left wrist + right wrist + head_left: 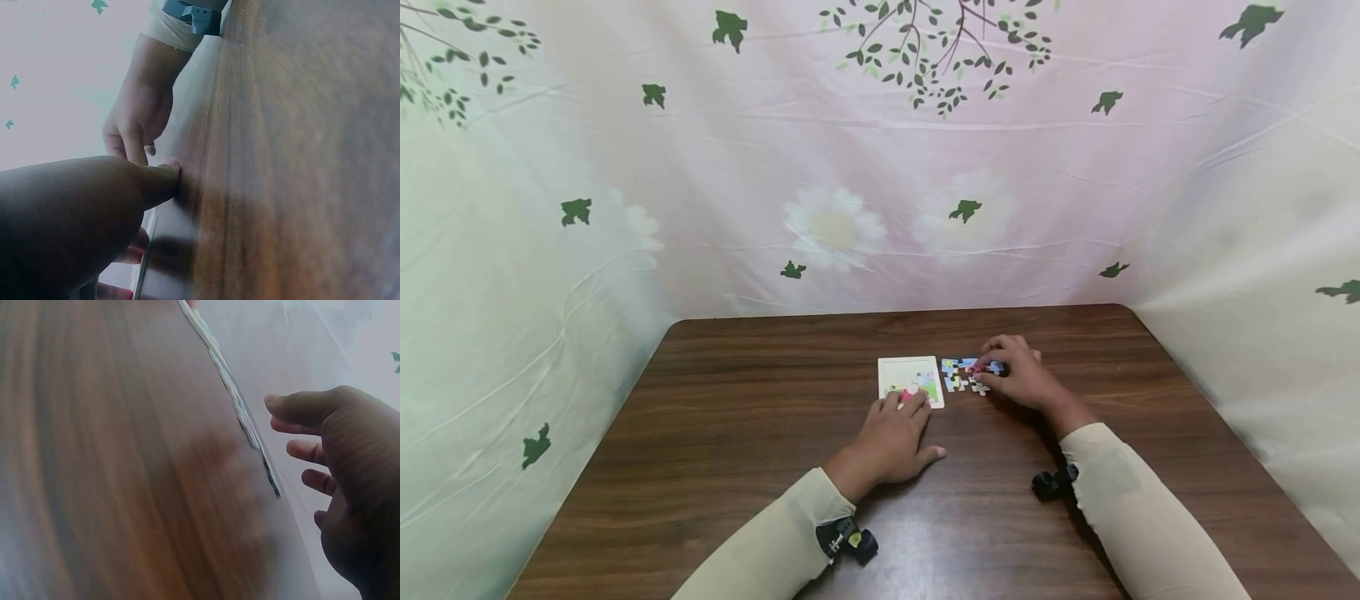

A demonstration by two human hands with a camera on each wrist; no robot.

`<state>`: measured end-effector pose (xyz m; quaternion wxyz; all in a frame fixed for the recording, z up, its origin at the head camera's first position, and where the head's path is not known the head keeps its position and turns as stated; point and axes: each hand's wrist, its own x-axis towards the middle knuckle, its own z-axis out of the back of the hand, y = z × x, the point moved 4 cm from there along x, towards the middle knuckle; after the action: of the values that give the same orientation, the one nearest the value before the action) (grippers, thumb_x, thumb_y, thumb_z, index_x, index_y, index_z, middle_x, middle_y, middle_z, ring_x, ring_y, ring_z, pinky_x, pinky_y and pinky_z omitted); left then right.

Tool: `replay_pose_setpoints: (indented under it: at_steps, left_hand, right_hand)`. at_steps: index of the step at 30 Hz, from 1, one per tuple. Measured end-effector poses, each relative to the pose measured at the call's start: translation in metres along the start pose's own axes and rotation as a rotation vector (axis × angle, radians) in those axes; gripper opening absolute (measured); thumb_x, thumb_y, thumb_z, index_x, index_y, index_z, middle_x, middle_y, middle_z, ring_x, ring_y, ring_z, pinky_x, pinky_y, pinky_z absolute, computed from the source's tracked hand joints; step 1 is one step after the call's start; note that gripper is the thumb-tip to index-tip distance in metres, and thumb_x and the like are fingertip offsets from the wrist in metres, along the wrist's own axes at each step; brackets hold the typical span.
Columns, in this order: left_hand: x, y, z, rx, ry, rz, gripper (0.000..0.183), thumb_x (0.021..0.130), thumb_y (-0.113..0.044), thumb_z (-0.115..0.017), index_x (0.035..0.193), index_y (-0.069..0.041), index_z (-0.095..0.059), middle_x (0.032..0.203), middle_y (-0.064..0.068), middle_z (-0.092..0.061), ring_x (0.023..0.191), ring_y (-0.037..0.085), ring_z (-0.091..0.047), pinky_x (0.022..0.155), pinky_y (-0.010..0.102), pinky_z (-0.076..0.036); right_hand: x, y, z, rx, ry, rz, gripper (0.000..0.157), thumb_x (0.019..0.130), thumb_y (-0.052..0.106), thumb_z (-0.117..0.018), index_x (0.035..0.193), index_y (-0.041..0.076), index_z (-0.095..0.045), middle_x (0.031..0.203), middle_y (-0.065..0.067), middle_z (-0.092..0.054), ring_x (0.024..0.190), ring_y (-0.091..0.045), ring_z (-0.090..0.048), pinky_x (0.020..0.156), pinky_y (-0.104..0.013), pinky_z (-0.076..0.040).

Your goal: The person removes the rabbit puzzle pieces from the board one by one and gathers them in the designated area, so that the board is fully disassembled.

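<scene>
- Apparently at the piece-picking step: reaching over loose jigsaw pieces [957,383] with the right hand [1021,382], steadying a partly filled tray [910,360] with the left hand [887,442].
- Find those loose pieces just right of the tray, toward the far side of the bench [752,442].
- Keeps a loosely parted grip on the right, curved from thumb to fingertips, with nothing plainly held; hard to be sure, with fingers covering some pieces.
- Spreads the left grip nearly flat, fingertips on the tray's near part, thumb out to the right, grasping nothing.
- Would probably call next for pinching one piece by its edges, then lifting and turning it to suit the tray's bare far-left area.
- Note thin, flat, bright-printed pieces with knobbed outlines; a pale, squarish tray with a raised rim; dark, streaked wood grain with a soft sheen; creased, leaf-printed cloth [730,150] behind.
</scene>
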<state>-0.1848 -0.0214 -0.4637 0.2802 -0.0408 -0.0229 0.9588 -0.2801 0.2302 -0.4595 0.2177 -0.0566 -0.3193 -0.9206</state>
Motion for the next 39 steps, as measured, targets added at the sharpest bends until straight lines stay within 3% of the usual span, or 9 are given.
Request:
replay_pose_setpoints:
  at_steps: [9,19,30,39]
  left_hand:
    - [0.0,0.001,0.001,0.005,-0.002,-0.006,0.08,0.107,-0.07,-0.051,0.168,-0.017,-0.046,0.177,-0.001,-0.039,0.157,0.037,-0.041,0.125,0.056,-0.04]
    - [-0.001,0.0,0.0,-0.025,0.024,-0.001,0.08,0.108,-0.069,-0.051,0.168,-0.016,-0.045,0.18,0.001,-0.035,0.16,0.038,-0.037,0.128,0.058,-0.037]
    - [0.0,0.001,-0.002,-0.018,0.016,-0.001,0.08,0.108,-0.07,-0.05,0.168,-0.018,-0.046,0.179,-0.001,-0.036,0.161,0.037,-0.037,0.128,0.057,-0.037]
    - [0.001,0.001,0.0,-0.006,0.002,-0.013,0.08,0.108,-0.07,-0.05,0.167,-0.017,-0.046,0.178,0.001,-0.038,0.159,0.037,-0.039,0.126,0.057,-0.039]
  right_hand:
    - [0.019,0.029,-0.028,0.02,0.03,0.028,0.012,0.096,0.019,-0.086,0.108,0.016,-0.084,0.136,-0.013,-0.066,0.131,-0.038,-0.047,0.096,-0.055,-0.023]
    - [0.029,0.048,-0.047,-0.014,0.113,0.028,0.02,0.1,0.023,-0.081,0.119,0.018,-0.082,0.14,-0.011,-0.063,0.142,-0.042,-0.042,0.103,-0.064,-0.026]
    - [0.031,0.052,-0.051,-0.015,0.145,0.003,0.015,0.101,0.02,-0.08,0.116,0.021,-0.078,0.144,-0.009,-0.062,0.145,-0.041,-0.041,0.108,-0.069,-0.027]
    - [0.031,0.053,-0.049,-0.008,0.123,0.065,0.022,0.1,0.012,-0.08,0.122,0.016,-0.082,0.132,-0.008,-0.073,0.142,-0.039,-0.048,0.11,-0.072,-0.028]
